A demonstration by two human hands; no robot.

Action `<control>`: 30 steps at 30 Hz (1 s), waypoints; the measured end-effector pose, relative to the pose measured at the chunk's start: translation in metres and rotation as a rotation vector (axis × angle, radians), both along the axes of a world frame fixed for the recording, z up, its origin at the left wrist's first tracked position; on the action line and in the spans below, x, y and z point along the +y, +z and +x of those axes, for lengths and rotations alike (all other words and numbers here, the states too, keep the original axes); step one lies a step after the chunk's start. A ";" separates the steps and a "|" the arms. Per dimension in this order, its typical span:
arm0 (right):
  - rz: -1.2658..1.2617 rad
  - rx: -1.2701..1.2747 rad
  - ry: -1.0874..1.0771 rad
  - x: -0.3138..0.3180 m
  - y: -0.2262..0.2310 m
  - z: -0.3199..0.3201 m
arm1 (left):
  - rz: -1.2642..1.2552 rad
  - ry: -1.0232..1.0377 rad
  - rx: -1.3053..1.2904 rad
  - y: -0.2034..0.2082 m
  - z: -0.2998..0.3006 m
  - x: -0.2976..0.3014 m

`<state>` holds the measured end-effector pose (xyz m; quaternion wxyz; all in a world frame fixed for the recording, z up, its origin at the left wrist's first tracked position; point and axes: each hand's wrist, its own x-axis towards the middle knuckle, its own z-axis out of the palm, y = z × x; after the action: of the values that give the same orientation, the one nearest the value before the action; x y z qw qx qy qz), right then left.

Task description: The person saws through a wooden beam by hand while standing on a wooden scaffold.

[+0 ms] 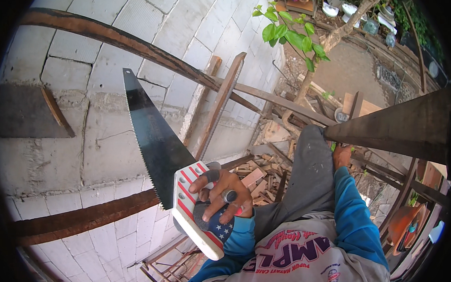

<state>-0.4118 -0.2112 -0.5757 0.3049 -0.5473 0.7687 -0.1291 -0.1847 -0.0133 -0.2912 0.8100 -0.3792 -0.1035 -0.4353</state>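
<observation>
Fingers of our left hand [223, 193] grasp the handle [198, 234] of the saw [158, 138], apparently so its teeth face left, away from us, before the block wall [115, 154]. Our right hand [341, 156] sits beside the thick beam [395, 124] at right, perhaps for balance; whether it grips, we cannot tell.

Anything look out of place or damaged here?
Yes, mess: the scrap pieces lie jumbled at odd angles between the block wall and the gray trouser leg, not stacked. The saw in the left hand shows no obvious damage.
</observation>
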 end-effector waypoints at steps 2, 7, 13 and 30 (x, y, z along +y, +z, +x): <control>0.041 0.023 -0.008 -0.001 0.007 0.003 | -0.077 -0.047 -0.120 -0.010 0.007 -0.001; -0.031 -0.016 0.028 0.000 -0.013 -0.006 | -0.023 -0.046 -0.239 0.006 0.004 -0.007; -0.004 -0.005 0.034 0.000 -0.007 -0.005 | -0.053 0.004 -0.366 0.000 0.009 -0.002; 0.017 0.003 0.007 -0.002 -0.020 -0.009 | -0.036 0.054 -0.127 -0.007 0.004 0.003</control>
<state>-0.4206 -0.2136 -0.5958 0.3088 -0.5476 0.7682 -0.1210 -0.1806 -0.0103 -0.2978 0.8063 -0.3625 -0.1727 -0.4343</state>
